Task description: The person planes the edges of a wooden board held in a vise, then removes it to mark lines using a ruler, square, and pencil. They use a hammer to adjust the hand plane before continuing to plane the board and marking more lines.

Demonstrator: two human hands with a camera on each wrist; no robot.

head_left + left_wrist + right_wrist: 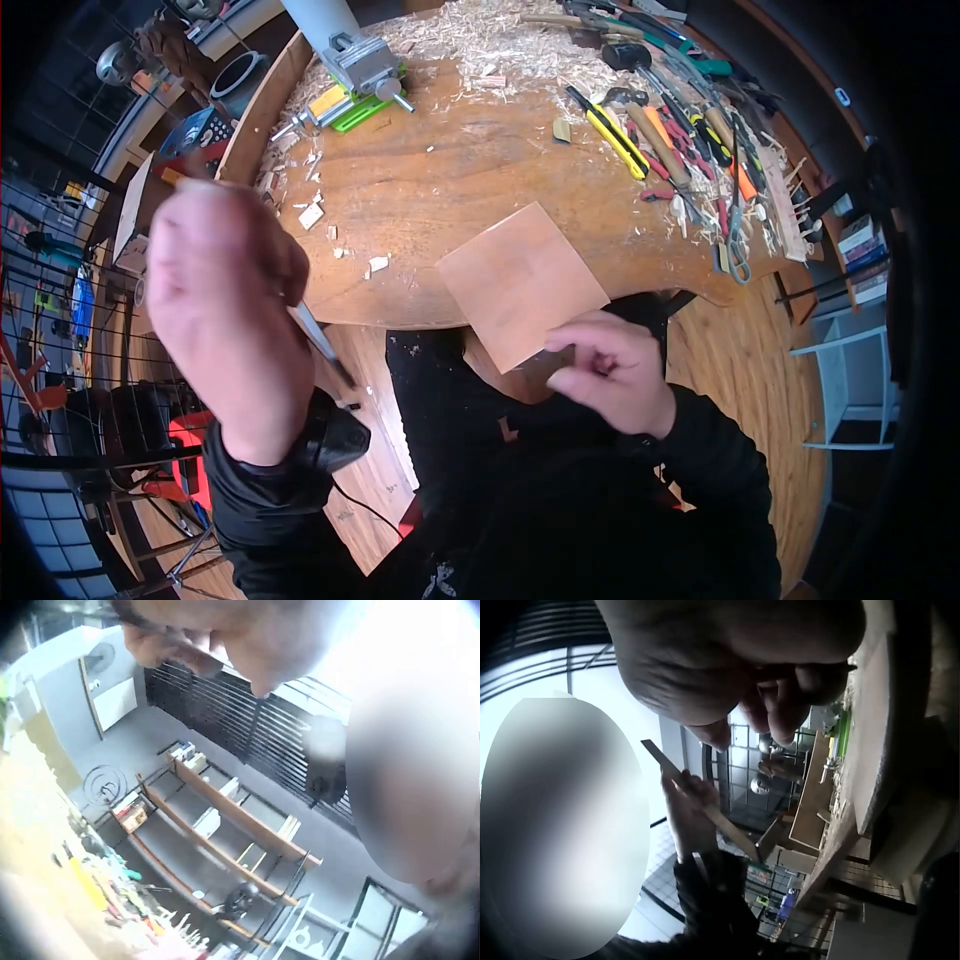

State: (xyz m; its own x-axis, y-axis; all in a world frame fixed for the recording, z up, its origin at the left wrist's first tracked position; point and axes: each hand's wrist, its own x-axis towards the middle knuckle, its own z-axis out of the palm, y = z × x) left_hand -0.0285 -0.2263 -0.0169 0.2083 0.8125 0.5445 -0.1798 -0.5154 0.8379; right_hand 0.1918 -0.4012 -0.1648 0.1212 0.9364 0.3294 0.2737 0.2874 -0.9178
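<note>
My raised left hand [225, 270] grips a long flat strip [318, 335], which slants down past the wrist on its lower side. In the right wrist view the same strip [731, 831] crosses behind the fingers of the left hand. A square, thin wooden sheet [525, 280] overhangs the front edge of the workbench [400, 170] above the lap. My right hand [625, 375] is beside the sheet's near right edge, its fingers loosely bent and the thumb apart from them. At those fingertips a small dark point [851, 667] shows.
A clamp-on vise [365, 75] with a green base stands at the back left. Wood shavings [470, 40] cover the far side. On the right lie a yellow utility knife [615, 140], a hammer [650, 130], scissors [738, 245] and several other tools.
</note>
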